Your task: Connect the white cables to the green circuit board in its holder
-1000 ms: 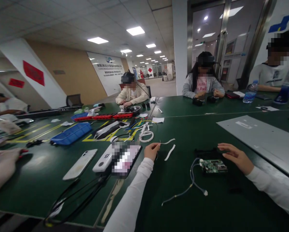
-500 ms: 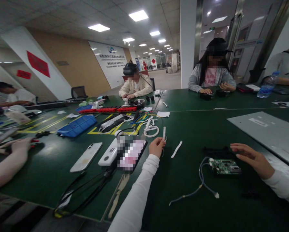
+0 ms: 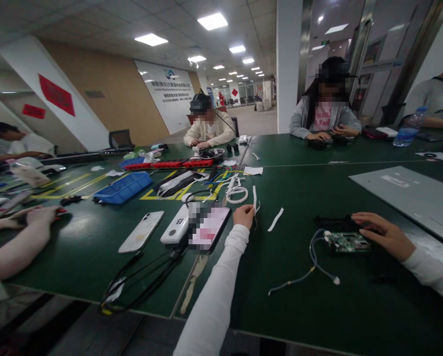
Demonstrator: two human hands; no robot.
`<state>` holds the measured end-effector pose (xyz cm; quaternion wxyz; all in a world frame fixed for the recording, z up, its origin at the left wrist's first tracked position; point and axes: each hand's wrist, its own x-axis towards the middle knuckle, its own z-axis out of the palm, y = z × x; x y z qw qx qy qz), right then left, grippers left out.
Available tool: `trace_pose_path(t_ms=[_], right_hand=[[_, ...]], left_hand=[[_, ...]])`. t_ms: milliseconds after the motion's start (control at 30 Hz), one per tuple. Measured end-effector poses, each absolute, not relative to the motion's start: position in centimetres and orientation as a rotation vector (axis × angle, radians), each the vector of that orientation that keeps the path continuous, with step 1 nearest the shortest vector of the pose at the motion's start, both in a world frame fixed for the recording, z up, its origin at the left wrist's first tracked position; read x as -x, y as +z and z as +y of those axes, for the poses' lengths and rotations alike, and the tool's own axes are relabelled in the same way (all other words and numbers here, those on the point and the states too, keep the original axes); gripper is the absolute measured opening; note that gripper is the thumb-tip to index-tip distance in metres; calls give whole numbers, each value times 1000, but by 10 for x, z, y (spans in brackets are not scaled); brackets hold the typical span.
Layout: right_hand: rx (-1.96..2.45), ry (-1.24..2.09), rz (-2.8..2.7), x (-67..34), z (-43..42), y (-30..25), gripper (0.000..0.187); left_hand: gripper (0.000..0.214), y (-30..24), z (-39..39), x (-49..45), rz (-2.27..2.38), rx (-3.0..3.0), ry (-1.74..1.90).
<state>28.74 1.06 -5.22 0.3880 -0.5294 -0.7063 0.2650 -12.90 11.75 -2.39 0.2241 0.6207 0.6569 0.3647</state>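
My left hand (image 3: 243, 216) is closed, with a thin white strip (image 3: 254, 195) pinched upright between thumb and fingers. A second white strip (image 3: 276, 219) lies on the table just right of it. My right hand (image 3: 389, 236) has its fingers stretched out over the right end of a flat black part (image 3: 334, 222); whether they touch it I cannot tell. Directly below those fingers is a green circuit board (image 3: 348, 243). From its left side runs a grey-blue cable (image 3: 312, 257) with a small white plug.
Left of my left arm lie a phone with a lit screen (image 3: 211, 228), a white power bank (image 3: 176, 225), a white phone (image 3: 141, 232) and black cables (image 3: 158, 271). A blue tray (image 3: 124, 188) stands beyond. A grey metal panel (image 3: 410, 198) lies right. A co-worker's arm (image 3: 24, 247) rests at left.
The view has shifted slightly. My right hand has moved a little left, its fingertips now over the black part's end. My left hand still pinches the strip.
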Motion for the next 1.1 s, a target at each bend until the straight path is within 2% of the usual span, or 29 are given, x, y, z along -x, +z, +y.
trace_pose_path(t_ms=[1100], right_hand=[[1395, 563, -1885, -290, 10, -54, 39]], left_hand=[[15, -17, 110, 126, 1932, -1866, 884]])
